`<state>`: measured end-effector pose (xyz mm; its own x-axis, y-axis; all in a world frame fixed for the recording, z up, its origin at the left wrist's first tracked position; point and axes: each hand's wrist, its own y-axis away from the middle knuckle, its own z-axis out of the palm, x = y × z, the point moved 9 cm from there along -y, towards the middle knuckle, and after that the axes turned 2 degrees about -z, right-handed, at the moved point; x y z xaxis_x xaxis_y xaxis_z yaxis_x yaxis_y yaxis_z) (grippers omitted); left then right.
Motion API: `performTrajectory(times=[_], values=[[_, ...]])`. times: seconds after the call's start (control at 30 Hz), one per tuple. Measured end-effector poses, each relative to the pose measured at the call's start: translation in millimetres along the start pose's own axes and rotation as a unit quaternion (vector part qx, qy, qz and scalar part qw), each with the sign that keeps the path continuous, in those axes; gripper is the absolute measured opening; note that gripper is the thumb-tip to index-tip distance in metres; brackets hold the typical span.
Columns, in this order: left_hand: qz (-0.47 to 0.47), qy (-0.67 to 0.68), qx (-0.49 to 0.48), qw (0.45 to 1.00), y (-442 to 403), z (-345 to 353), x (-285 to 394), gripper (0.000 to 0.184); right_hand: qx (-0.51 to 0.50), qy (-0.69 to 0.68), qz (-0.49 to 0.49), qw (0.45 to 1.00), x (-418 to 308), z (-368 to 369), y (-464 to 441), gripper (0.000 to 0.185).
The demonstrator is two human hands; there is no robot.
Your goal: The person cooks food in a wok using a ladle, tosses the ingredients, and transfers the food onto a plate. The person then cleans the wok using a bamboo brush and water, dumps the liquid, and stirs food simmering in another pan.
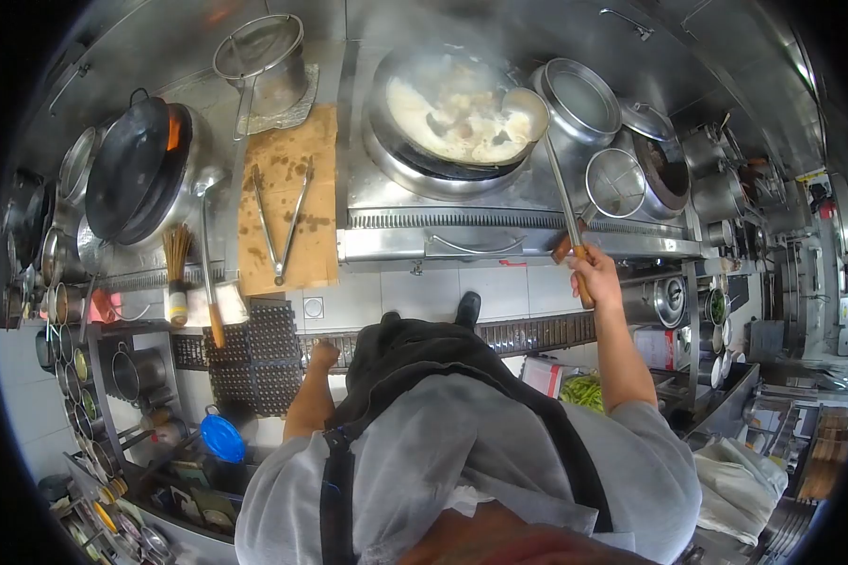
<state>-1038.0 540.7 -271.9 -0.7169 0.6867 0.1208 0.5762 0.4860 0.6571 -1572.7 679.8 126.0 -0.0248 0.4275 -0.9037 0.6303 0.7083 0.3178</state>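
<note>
My right hand [594, 275] is wrapped round the wooden handle of a long metal ladle [558, 169]. The ladle's round bowl lies at the right side of a steaming wok [379, 132]. Pale, foaming liquid [419, 108] fills the wok, with lumps in it partly veiled by steam. Down by my left side, my left hand [323, 355] is curled closed, away from the stove, and nothing shows in it. Close to the ladle, a round mesh strainer [616, 183] rests at the stove's right.
Metal tongs [278, 268] lie on stained cardboard [325, 202] left of the wok. Farther left are a dark wok [127, 174], a bamboo brush [176, 259] and another ladle [209, 254]. A metal pot [582, 99] stands right of the steaming wok. The stove's front rail [499, 243] runs before me.
</note>
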Motion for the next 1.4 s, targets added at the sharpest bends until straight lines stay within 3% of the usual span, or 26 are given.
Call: performTrajectory(times=[0.03, 0.13, 0.27, 0.3, 0.4, 0.5, 0.53, 0.6, 0.67, 0.8, 0.87, 1.07, 1.2, 1.27, 1.3, 1.4], values=[[0.001, -0.001, -0.002, 1.000, 1, 12, -5, 0.023, 0.001, -0.001, 0.002, 1.000, -3, 2, 8, 0.042], [-0.112, 0.117, -0.154, 0.975, 10, 57, -32, 0.017, -0.003, -0.055, 0.014, 0.998, -11, 5, 27, 0.042], [-0.146, 0.155, -0.181, 0.960, 9, 72, -45, 0.019, 0.002, -0.048, 0.025, 0.999, -15, 0, 44, 0.043], [-0.147, 0.156, -0.182, 0.960, 9, 71, -45, 0.019, 0.001, -0.047, 0.021, 0.999, -17, -1, 48, 0.043], [-0.052, 0.055, -0.044, 0.996, -5, 47, -33, 0.026, -0.016, -0.036, 0.025, 0.999, -15, -6, 57, 0.041], [-0.118, 0.135, -0.005, 0.984, -35, 68, -46, 0.031, 0.002, 0.040, 0.023, 0.999, -6, -14, 56, 0.046], [-0.117, 0.189, -0.080, 0.972, -20, 42, -30, 0.034, 0.005, 0.040, 0.023, 0.999, -9, -13, 56, 0.046], [-0.112, 0.174, -0.081, 0.975, -14, 8, -13, 0.034, -0.013, 0.043, 0.022, 0.999, -19, -3, 52, 0.049], [-0.081, 0.113, -0.036, 0.990, -29, 20, -16, 0.036, -0.018, 0.021, 0.024, 0.999, -19, -4, 55, 0.049], [-0.101, 0.148, -0.030, 0.983, -26, 13, -17, 0.036, -0.016, 0.005, 0.025, 1.000, -23, -10, 67, 0.050], [-0.036, 0.073, -0.048, 0.996, -23, 15, -8, 0.037, -0.014, 0.027, 0.025, 0.999, -19, -13, 67, 0.052], [-0.107, 0.113, -0.026, 0.987, -20, 36, -28, 0.036, -0.027, 0.064, 0.026, 0.997, -31, -16, 71, 0.050], [-0.085, 0.138, -0.006, 0.987, -40, 59, -33, 0.036, -0.023, 0.066, 0.020, 0.997, -27, -28, 78, 0.053], [-0.040, 0.072, -0.114, 0.990, -12, 22, -14, 0.036, -0.025, 0.082, 0.026, 0.996, -27, -24, 74, 0.054], [-0.040, 0.072, -0.114, 0.990, -11, 20, -11, 0.036, -0.025, 0.097, 0.028, 0.995, -26, -22, 72, 0.054], [-0.135, 0.156, -0.052, 0.977, -18, 20, -30, 0.036, -0.036, 0.085, 0.027, 0.995, -29, -23, 73, 0.055]])
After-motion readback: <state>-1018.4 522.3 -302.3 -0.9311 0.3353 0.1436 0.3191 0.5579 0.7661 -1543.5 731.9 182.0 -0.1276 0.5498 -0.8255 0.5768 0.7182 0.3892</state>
